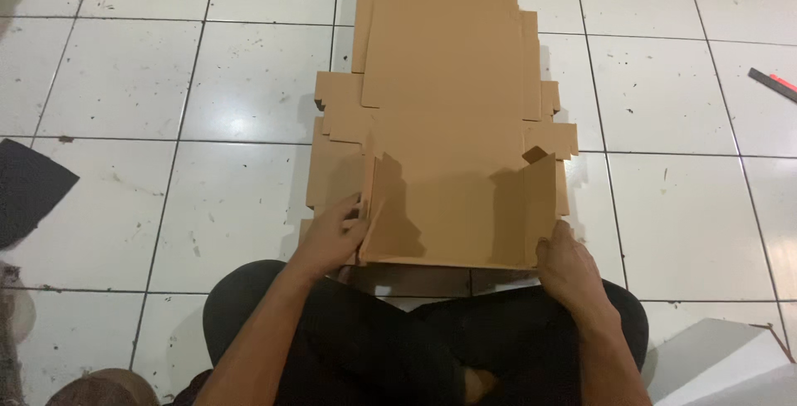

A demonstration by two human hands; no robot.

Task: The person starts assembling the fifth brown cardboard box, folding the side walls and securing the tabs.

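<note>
I sit on the white tile floor [124, 82] with my legs crossed, and a flat brown cardboard box [448, 99] lies on the tiles in front of my knees. My left hand [332, 236] grasps the left side flap [369, 207] at the near end, fingers pinched on its edge, and the flap stands upright. My right hand [569, 269] presses the right side flap [540, 207] from outside, also raised. A dark cloth [29, 190] lies at the left edge of the floor.
</note>
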